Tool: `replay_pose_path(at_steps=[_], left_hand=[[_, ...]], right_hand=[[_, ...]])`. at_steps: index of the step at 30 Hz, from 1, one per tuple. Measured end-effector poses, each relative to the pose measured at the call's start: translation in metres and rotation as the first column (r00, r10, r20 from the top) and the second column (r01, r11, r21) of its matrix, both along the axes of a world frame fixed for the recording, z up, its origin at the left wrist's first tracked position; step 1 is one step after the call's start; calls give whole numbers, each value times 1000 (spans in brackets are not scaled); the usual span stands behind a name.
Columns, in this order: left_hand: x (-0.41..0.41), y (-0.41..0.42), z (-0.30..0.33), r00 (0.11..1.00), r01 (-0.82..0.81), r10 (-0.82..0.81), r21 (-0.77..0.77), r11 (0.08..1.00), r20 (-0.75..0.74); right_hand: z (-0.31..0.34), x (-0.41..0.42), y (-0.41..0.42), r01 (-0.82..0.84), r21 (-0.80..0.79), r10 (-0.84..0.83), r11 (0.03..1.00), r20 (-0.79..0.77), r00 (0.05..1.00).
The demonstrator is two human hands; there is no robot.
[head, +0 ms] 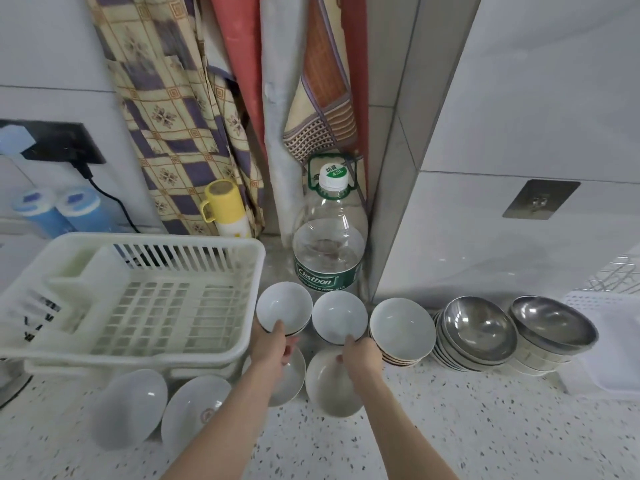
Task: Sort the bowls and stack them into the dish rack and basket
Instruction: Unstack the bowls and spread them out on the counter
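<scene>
While hands [273,344] [360,351] pinch bowl rims [277,332].

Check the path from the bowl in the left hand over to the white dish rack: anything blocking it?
Nothing visible does. The left hand grips the small white bowl right beside the dish rack, whose near right rim is the only thing to lift over. The rack's floor shows bare where visible. The water bottle stands behind, off the path.

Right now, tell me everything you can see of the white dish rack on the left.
The dish rack is cream-white plastic, rectangular, with a slatted back wall, a gridded floor and a solid walled compartment at its far left. It looks empty and sits upright on a matching tray on the speckled counter. Neither hand touches it; the left hand grips a white bowl just beside its right rim.
</scene>
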State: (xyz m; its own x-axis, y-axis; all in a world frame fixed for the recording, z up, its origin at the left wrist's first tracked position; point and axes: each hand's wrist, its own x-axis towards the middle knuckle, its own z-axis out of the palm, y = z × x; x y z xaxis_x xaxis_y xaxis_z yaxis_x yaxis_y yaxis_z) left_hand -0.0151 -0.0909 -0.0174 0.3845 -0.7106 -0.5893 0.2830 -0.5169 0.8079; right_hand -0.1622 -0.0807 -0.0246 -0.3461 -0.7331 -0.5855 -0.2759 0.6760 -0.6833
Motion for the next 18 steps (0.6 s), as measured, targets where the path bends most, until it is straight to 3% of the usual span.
replay_pose_path(at_steps=[13, 18], left_hand=[[9, -16, -18, 999, 49, -49, 61, 997, 3], [7, -10, -8, 996, 71, -70, 13, 997, -55]], right_hand=[[-12, 14, -17, 247, 22, -248, 969, 40, 968], [-11, 23, -13, 314, -70, -313, 947, 22, 949]])
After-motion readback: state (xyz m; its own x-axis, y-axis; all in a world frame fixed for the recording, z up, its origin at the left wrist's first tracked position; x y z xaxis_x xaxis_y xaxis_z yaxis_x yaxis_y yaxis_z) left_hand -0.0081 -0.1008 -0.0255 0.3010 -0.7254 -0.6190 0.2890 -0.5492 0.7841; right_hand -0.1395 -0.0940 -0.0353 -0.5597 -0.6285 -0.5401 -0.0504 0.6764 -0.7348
